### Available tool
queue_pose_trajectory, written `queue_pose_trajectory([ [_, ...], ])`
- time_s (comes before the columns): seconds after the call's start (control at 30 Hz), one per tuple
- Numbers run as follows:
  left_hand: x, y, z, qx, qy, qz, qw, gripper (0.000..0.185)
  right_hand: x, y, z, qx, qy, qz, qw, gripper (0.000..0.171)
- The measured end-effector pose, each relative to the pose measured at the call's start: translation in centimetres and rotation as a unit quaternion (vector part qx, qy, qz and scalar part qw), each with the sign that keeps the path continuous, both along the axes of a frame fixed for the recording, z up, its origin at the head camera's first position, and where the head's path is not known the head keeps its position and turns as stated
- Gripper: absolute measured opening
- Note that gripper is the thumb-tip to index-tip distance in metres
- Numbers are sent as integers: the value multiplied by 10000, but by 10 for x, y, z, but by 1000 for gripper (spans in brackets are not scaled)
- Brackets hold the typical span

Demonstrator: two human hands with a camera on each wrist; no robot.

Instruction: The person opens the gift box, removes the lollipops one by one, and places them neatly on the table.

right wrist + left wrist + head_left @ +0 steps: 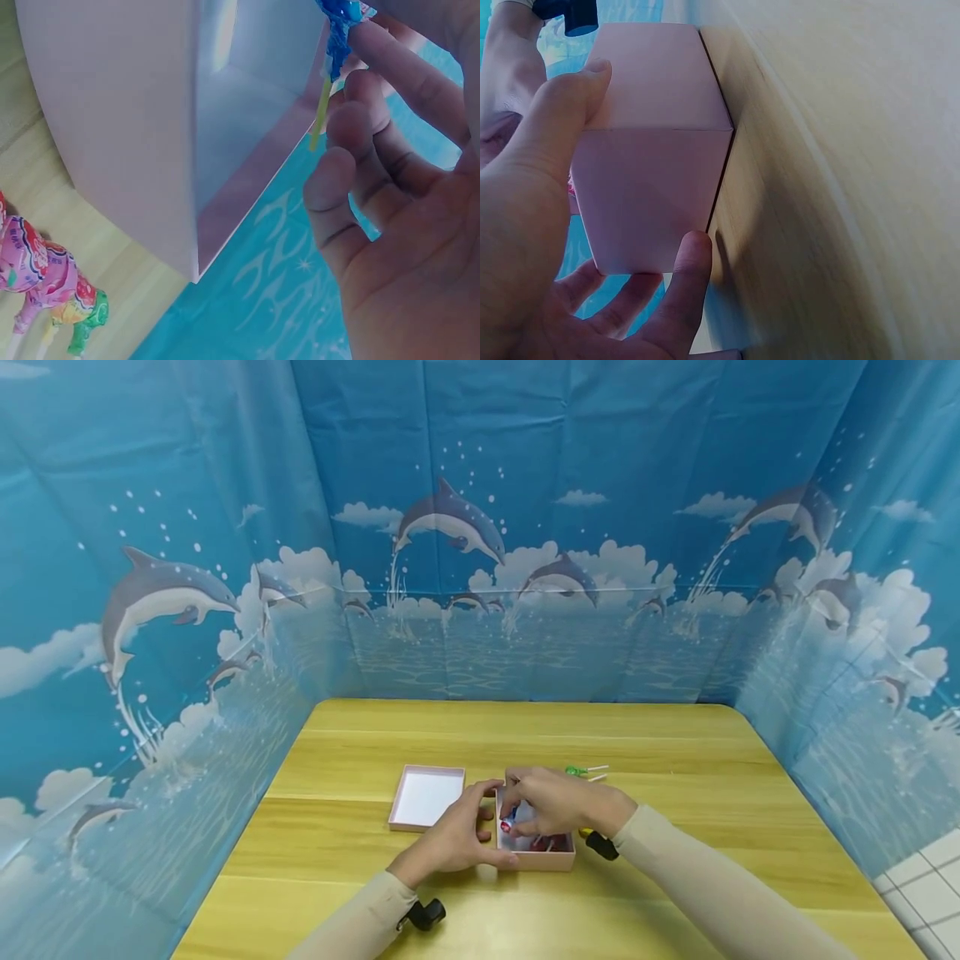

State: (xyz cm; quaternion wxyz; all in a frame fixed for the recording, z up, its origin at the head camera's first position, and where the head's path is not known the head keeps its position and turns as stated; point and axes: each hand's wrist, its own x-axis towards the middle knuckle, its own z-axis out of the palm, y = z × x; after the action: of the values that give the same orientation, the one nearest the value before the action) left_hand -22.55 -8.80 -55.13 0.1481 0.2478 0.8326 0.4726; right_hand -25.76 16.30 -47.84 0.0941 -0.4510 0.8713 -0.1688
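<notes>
An open pink box (pixel 546 861) stands on the table in the head view. My left hand (pixel 457 831) holds it at its left side, the thumb on the near wall and the fingers spread toward the far corner. Over the box opening is my right hand (pixel 555 797), pinching a blue-wrapped lollipop (pixel 341 37) between thumb and fingers. Its yellowish stick points down in the right wrist view. Dark red lollipops (pixel 551 844) lie inside the box near its front right, partly hidden by the right hand.
Left of the box lies a shallow pink lid (pixel 427 797) with a white inside. A green lollipop (pixel 576 771) and another white stick lie beyond the right hand. The right wrist view shows several wrapped lollipops (pixel 56 274) beside the box. A dolphin-print curtain (pixel 480 643) surrounds the table.
</notes>
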Motion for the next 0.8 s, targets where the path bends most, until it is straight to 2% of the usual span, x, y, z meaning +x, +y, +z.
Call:
queue_pose_trajectory([
  [0.1, 0, 0, -1, -41, 21, 14, 10000, 117, 2, 1, -2, -53, 165, -74, 9998, 11],
  [0.27, 1, 0, -1, -106, -17, 56, 9999, 117, 6, 3, -4, -177, 710, -75, 9973, 12],
  [0.43, 2, 1, 0, -15, -24, 42, 10000, 116, 7, 6, -3, -274, 1046, -74, 9941, 15],
  [0.8, 1, 2, 3, 104, -71, 58, 9999, 120, 12, 13, -1, -457, 1056, -310, 9929, 15],
])
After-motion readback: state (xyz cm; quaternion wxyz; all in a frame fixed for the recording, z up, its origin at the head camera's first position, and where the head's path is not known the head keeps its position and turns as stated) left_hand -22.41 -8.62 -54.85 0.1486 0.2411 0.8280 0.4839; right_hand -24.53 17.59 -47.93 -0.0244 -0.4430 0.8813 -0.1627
